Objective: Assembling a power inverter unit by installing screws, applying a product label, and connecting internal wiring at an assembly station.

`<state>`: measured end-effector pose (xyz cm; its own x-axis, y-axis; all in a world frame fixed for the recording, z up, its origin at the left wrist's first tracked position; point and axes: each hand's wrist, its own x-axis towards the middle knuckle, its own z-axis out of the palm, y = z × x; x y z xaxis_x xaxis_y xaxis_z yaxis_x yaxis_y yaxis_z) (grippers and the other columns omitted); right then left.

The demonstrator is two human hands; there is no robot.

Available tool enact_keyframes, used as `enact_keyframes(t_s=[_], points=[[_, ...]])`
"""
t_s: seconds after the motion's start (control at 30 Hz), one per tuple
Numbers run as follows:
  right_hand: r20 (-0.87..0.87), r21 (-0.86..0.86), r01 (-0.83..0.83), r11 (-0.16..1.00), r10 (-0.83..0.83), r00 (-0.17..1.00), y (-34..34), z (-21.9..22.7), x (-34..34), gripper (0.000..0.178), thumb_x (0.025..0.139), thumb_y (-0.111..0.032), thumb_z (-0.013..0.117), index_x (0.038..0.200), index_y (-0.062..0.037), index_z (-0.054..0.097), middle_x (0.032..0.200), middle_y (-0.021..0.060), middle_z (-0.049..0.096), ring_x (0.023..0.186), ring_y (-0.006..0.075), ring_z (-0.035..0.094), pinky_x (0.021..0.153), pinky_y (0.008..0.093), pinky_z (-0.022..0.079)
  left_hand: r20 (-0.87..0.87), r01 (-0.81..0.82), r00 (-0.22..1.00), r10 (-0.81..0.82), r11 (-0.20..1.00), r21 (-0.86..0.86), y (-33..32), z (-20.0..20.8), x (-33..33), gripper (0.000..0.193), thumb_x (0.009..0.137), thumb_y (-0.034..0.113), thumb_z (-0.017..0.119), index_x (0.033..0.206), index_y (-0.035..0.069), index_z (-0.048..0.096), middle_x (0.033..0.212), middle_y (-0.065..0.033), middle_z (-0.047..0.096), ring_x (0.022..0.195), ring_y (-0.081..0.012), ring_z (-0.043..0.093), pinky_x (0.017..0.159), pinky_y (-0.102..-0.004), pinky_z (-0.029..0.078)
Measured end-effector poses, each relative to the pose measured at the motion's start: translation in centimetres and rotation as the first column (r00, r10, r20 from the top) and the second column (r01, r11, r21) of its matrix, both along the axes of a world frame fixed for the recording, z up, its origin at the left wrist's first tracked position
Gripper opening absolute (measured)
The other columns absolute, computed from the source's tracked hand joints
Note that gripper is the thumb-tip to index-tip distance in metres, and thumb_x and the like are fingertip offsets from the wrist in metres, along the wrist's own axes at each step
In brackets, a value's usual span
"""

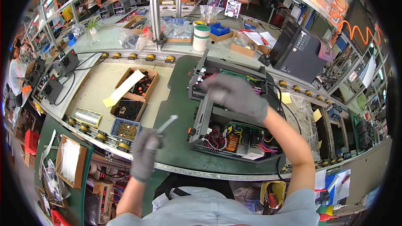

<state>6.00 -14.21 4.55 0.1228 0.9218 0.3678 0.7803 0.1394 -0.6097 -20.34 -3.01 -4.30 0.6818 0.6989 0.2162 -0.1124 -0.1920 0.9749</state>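
Observation:
In my left hand (145,150), closed in a fist, is a slim pale wrench (168,123); its end points up and to the right. My right hand (236,96), in a grey glove like the left, reaches over the far open black device (200,79), near its front end. Motion smears its fingers, so whether they grip anything cannot be made out. A second open black device (234,140) lies nearer me on the green mat (176,150). Inside it are a copper-wound coil, dark heat sinks, a green board and coloured wires.
Left of the mat stand a box of black and orange parts (144,83), a box of small black parts (129,108) and a blue bin of brass-coloured screws (126,129). Roller rails (133,56) edge the line. Beyond are a white-green canister (201,37) and other people working.

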Motion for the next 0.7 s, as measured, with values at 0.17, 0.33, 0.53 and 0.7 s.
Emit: enact_keyframes(t_s=[0.17,0.33,0.53,0.7], points=[[0.02,-0.044,-0.288,0.957,0.289,0.957,-0.7,-0.7,-4.6,0.028,0.081,-0.023,0.067,0.102,-0.0049,0.062,0.094,0.0083,0.066,0.081,0.019,0.064,0.071,0.0299,0.051,0.249,0.245,0.949,-0.194,0.951,-0.19,-4.8,0.9,5.3,0.026,0.092,0.027,0.051,0.096,0.002,0.057,0.076,0.001,0.052,0.071,-0.006,0.046,0.064,-0.0232,0.039],[-0.318,-0.011,-0.241,0.97,0.225,0.921,-1.5,-2.8,-3.4,0.022,0.081,-0.017,0.066,0.098,-0.0032,0.062,0.085,0.0069,0.064,0.076,0.0177,0.063,0.068,0.0288,0.049,0.206,0.303,0.945,-0.253,0.914,-0.27,-5.3,-0.4,5.3,0.026,0.092,0.027,0.05,0.095,0.002,0.056,0.077,0.0021,0.049,0.07,-0.0047,0.042,0.065,-0.0208,0.036],[-0.424,-0.103,-0.062,0.993,0.012,0.905,-1.7,-2.8,-3.2,0.016,0.082,-0.01,0.062,0.095,-0.0007,0.062,0.083,0.0056,0.063,0.078,0.0124,0.061,0.071,0.0269,0.049,0.132,0.136,0.985,-0.114,0.975,-0.174,-6.1,-2.3,5.4,0.031,0.093,0.03,0.05,0.096,0.0,0.055,0.078,0.0,0.051,0.071,-0.007,0.044,0.066,-0.0218,0.038],[-0.108,0.254,0.212,0.944,-0.19,0.976,-0.7,-2.1,-0.5,0.015,0.085,-0.011,0.057,0.097,-0.0013,0.062,0.085,0.0121,0.065,0.078,0.0183,0.063,0.072,0.029,0.049,0.022,-0.165,0.986,0.164,0.976,0.141,-6.1,-5.8,6.1,0.034,0.078,0.022,0.069,0.101,0.002,0.054,0.083,-0.0086,0.061,0.075,-0.0169,0.06,0.067,-0.0292,0.047]])
